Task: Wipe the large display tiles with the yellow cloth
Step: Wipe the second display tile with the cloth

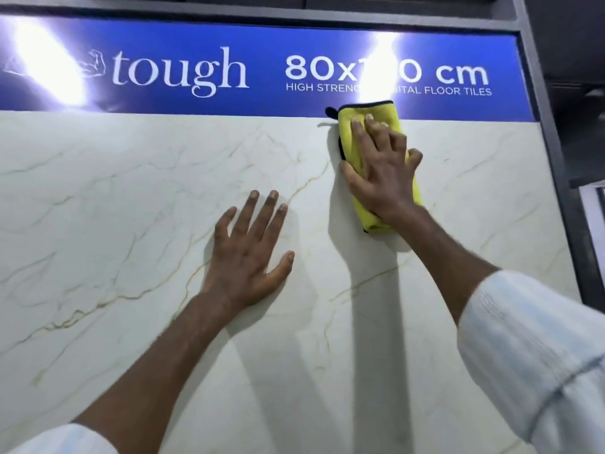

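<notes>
A folded yellow microfibre cloth (381, 110) sits pressed beneath the spread right hand (381, 172), far right on the white veined display tile (114, 208). Its long axis runs near-to-far. The left hand (252, 250) rests flat, fingers spread.

1. The display tile (131, 224) is glossy off-white, crossed by thin, branching gold-beige veins in a marble pattern.
2. The yellow cloth (394, 116) is bright lemon yellow, edged with a narrow black binding, and a small black loop sits at its upper left corner.
3. The banner (196, 37) above the tile is deep royal blue with white lettering: "tough" in serif type, "cm" and "FLOOR TILES" in plain capitals. A white outline of a flexed arm sits at its left, and two white glare patches wash out parts of it.
4. The frame (551, 132) is dark charcoal grey.
5. The right sleeve (530, 355) and left sleeve (65, 440) are pale blue-white with faint fine stripes.
</notes>
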